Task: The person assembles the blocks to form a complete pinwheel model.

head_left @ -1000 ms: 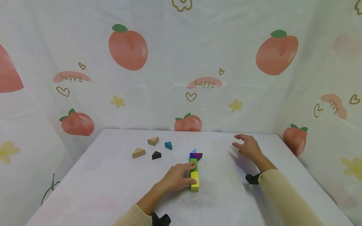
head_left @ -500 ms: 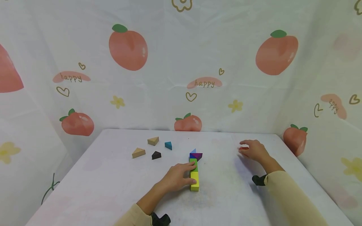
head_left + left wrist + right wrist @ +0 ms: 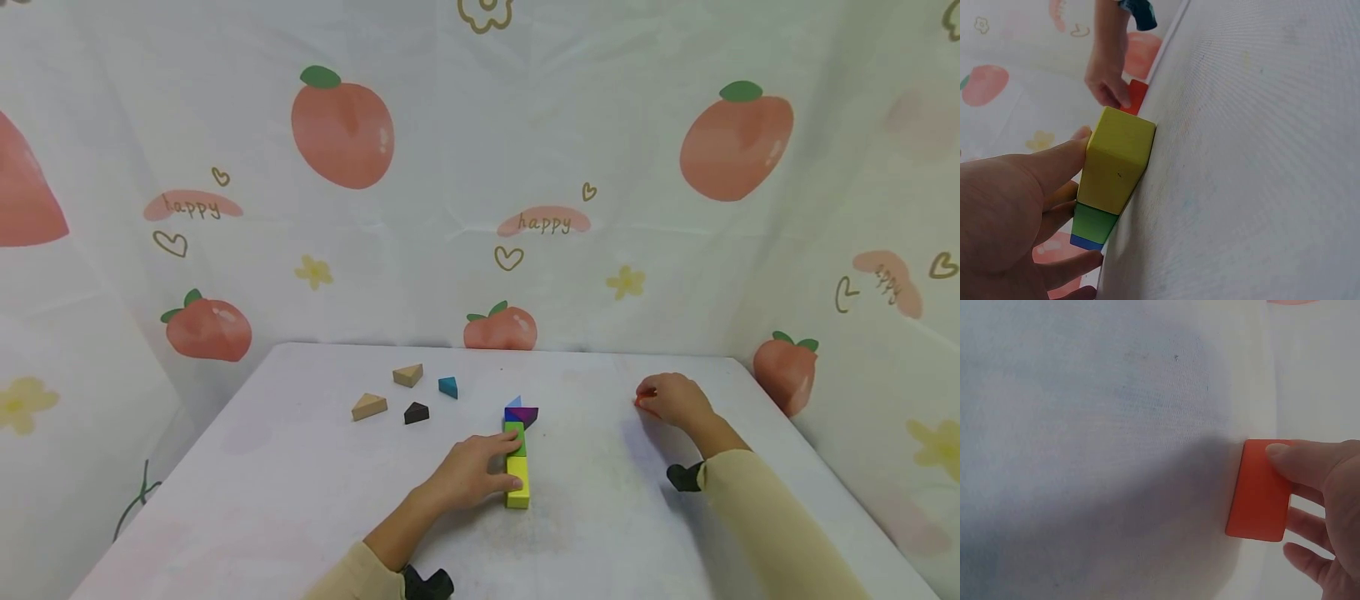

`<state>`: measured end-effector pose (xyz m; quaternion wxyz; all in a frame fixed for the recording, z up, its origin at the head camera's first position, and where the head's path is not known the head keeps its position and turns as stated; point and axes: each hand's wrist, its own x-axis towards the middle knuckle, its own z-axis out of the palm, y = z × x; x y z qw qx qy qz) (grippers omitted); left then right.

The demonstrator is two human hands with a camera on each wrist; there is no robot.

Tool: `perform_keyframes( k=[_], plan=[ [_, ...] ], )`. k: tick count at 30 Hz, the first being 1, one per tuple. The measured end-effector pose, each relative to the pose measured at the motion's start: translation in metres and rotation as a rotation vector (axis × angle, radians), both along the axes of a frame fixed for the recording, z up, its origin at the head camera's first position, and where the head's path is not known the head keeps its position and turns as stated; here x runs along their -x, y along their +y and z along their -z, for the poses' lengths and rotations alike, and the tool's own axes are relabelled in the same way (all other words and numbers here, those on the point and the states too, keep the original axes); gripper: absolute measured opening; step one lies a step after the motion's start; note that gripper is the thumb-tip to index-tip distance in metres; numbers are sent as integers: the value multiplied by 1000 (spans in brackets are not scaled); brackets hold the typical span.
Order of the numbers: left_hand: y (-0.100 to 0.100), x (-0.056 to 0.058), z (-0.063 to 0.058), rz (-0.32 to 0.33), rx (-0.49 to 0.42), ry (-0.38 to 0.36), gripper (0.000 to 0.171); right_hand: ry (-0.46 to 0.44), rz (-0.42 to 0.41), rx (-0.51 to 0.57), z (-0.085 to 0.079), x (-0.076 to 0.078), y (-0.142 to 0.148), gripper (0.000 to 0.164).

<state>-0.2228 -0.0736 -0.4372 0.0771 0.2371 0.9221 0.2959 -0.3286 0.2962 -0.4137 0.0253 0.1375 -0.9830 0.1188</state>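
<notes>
In the head view a line of blocks lies mid-table: a yellow block (image 3: 517, 497), a green block (image 3: 513, 426), and behind them a blue block (image 3: 512, 415) and a purple triangular block (image 3: 528, 413). My left hand (image 3: 467, 471) rests along this line, thumb on the yellow block and a fingertip on the green one, the fingers fairly straight. Farther back on the right, my right hand (image 3: 675, 400) pinches a red rectangular block (image 3: 1259, 494). The right wrist view shows the thumb on its face, with the other fingers partly hidden behind it.
Left of the line lie two plain wooden triangular blocks (image 3: 369, 407), a black block (image 3: 416, 413) and a teal block (image 3: 447, 387). A light blue tip (image 3: 515, 402) shows behind the purple block. A printed curtain (image 3: 420, 208) hangs beyond the table's back edge.
My right hand has moved slightly right and toward me, and its fingers have closed on the red block, which now shows in its grip. The left hand and the other blocks stay put.
</notes>
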Motion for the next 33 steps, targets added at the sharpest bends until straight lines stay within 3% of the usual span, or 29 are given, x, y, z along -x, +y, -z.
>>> perform_keyframes(
  k=[18,33],
  plan=[
    [0,0,-1,8,-5,5,62,42,-63,-36,-10,6,-17,12],
    [0,-2,0,5,4,3,64,80,-106,6,-17,22,-58,14]
  ],
)
